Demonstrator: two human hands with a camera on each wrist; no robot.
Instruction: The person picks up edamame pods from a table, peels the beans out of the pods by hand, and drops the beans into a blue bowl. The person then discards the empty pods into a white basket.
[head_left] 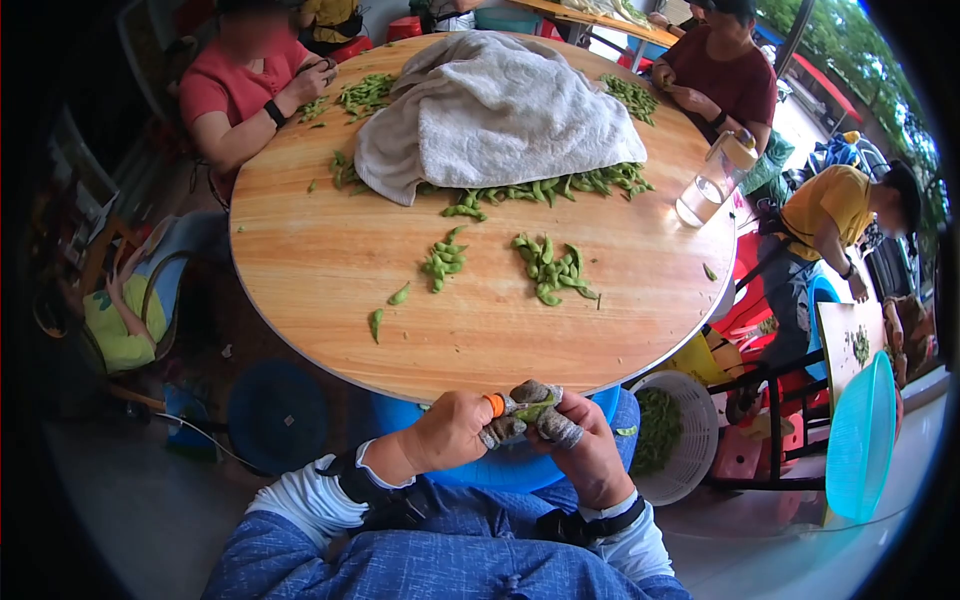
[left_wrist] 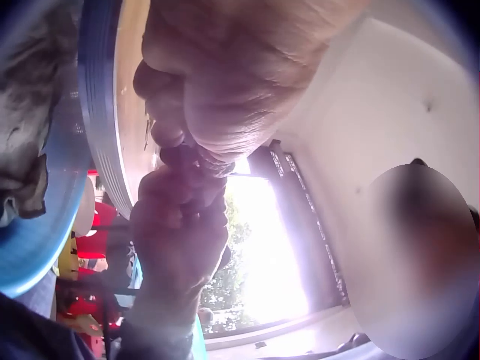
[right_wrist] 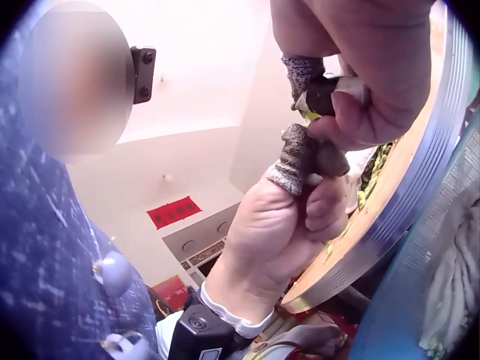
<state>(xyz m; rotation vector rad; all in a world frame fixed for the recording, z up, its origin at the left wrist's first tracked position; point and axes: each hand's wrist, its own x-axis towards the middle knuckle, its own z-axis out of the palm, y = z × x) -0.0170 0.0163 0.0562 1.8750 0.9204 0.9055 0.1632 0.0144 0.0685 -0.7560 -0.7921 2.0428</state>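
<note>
Over the table's near edge, both hands meet at a green soybean pod. My left hand pinches one end of it, with grey knitted covers on the thumb and a finger and an orange band round a finger. From the other side my right hand pinches the pod, its thumb and finger in similar grey covers. In the right wrist view a bit of green shows between the covered fingertips. The left wrist view has the pod hidden behind the left hand.
The round wooden table carries small piles of pods, a grey towel over a larger heap, and a water bottle. Below my hands is a blue basin; a white basket stands right. Other people sit around.
</note>
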